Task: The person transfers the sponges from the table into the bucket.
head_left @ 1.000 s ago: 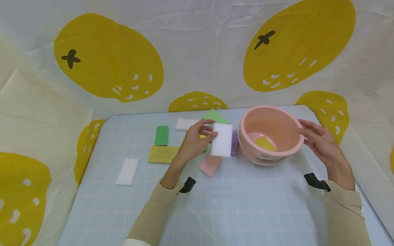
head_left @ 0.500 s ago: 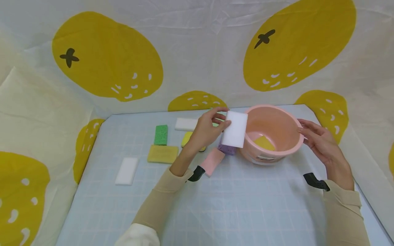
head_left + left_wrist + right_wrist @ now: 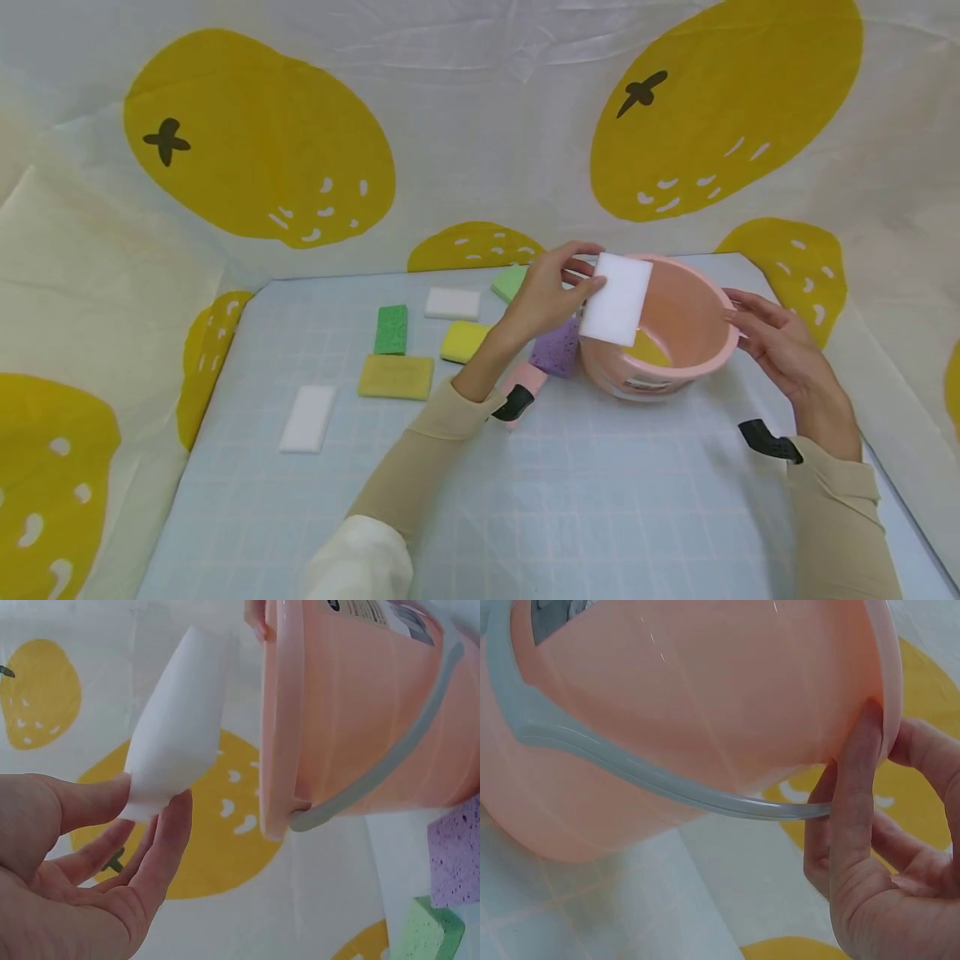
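Observation:
My left hand [image 3: 551, 293] pinches a white sponge block [image 3: 617, 298] by one end and holds it in the air over the left rim of the pink bucket [image 3: 693, 358]. In the left wrist view the white sponge block [image 3: 176, 727] sticks up from between thumb and fingers, close beside the pink bucket [image 3: 360, 712] and its grey handle [image 3: 390, 761]. My right hand [image 3: 772, 342] rests straight fingers against the bucket's right rim. Its fingertips [image 3: 862, 757] press the pink wall just under the rim. A yellow sponge [image 3: 647, 350] lies inside the bucket.
Loose sponges lie on the light blue gridded mat [image 3: 585, 500]: purple [image 3: 557, 348], pink [image 3: 525, 379], yellow [image 3: 463, 341], green [image 3: 392, 329], light green [image 3: 510, 282], olive yellow [image 3: 396, 377], and two white ones [image 3: 452, 303] [image 3: 308, 417]. A lemon-print cloth wall [image 3: 480, 125] surrounds the mat.
My left hand has carried the white sponge block up and to the right, from above the loose sponges to over the bucket's left rim. The right hand has stayed on the bucket.

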### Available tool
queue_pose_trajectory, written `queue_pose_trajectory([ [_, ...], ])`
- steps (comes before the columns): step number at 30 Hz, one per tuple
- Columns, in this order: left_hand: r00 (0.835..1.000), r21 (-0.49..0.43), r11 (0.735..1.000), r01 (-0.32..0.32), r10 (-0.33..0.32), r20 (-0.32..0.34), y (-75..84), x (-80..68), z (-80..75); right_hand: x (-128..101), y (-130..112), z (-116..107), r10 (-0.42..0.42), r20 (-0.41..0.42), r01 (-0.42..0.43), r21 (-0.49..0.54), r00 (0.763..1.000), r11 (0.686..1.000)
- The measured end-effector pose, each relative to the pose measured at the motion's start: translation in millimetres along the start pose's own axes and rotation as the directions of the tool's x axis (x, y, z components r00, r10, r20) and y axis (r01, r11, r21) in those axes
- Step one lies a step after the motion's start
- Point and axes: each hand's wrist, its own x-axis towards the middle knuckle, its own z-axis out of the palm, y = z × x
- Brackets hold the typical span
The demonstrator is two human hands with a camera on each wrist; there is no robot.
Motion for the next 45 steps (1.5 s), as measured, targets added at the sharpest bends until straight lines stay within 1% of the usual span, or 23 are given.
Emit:
queue_pose_trajectory([
  [4, 1.0, 0.002, 1.0, -0.003, 0.003, 0.03, 0.0, 11.6, 10.0, -1, 0, 0, -0.005, 0.003, 0.005, -0.005, 1.0, 1.0],
  [8, 0.998, 0.015, 1.0, 0.014, -0.014, 0.056, -1.6, 21.7, 18.9, -1, 0, 1, -0.011, 0.008, 0.011, 0.003, 1.0, 1.0],
  [16, 0.993, 0.104, 0.994, 0.021, -0.033, 0.114, -7.8, 36.3, 36.7, -1, 0, 1, -0.019, 0.014, 0.019, 0.002, 1.0, 1.0],
  [18, 0.99, 0.129, 0.991, 0.015, -0.033, 0.139, -8.1, 39.5, 41.6, 0, 0, 1, -0.021, 0.015, 0.021, 0.003, 1.0, 1.0],
  [21, 0.982, 0.172, 0.985, -0.014, -0.019, 0.187, -7.1, 43.8, 48.5, 0, 0, 1, -0.027, 0.02, 0.027, 0.006, 0.999, 1.0],
  [25, 0.969, 0.24, 0.969, -0.056, -0.005, 0.246, -6.1, 48.6, 57.0, 1, 1, 1, -0.036, 0.018, 0.036, -0.001, 0.999, 0.999],
  [27, 0.962, 0.274, 0.959, -0.072, -0.006, 0.272, -5.1, 50.2, 60.9, 1, 1, 0, -0.034, 0.015, 0.034, -0.01, 0.999, 0.999],
  [29, 0.955, 0.324, 0.942, -0.083, -0.018, 0.297, -4.4, 52.1, 65.3, 0, 2, -1, -0.028, 0.012, 0.028, -0.018, 1.0, 0.999],
  [32, 0.941, 0.425, 0.897, -0.124, -0.031, 0.338, -4.3, 55.2, 72.3, -1, 1, -2, -0.015, 0.014, 0.015, -0.02, 1.0, 1.0],
  [34, 0.927, 0.495, 0.856, -0.15, -0.052, 0.37, -4.7, 56.6, 77.5, -2, 0, -2, -0.007, 0.017, 0.008, -0.016, 1.0, 1.0],
  [35, 0.919, 0.518, 0.84, -0.16, -0.064, 0.389, -4.5, 56.6, 79.7, -2, 0, -2, -0.004, 0.016, 0.004, -0.015, 1.0, 1.0],
  [37, 0.903, 0.551, 0.819, -0.161, -0.103, 0.417, -3.9, 55.8, 84.3, -2, 0, -2, 0.002, 0.015, -0.002, -0.013, 1.0, 1.0],
  [40, 0.879, 0.58, 0.803, -0.135, -0.173, 0.444, -2.8, 53.6, 91.3, -2, -1, -2, 0.009, 0.013, -0.009, -0.008, 1.0, 1.0],
  [42, 0.868, 0.597, 0.798, -0.085, -0.234, 0.437, -2.1, 52.4, 96.1, -3, -1, -1, 0.009, 0.012, -0.009, -0.006, 1.0, 1.0],
  [45, 0.854, 0.62, 0.785, -0.02, -0.308, 0.418, -1.6, 51.6, 102.2, -3, -1, 0, 0.005, 0.01, -0.005, -0.006, 1.0, 1.0],
])
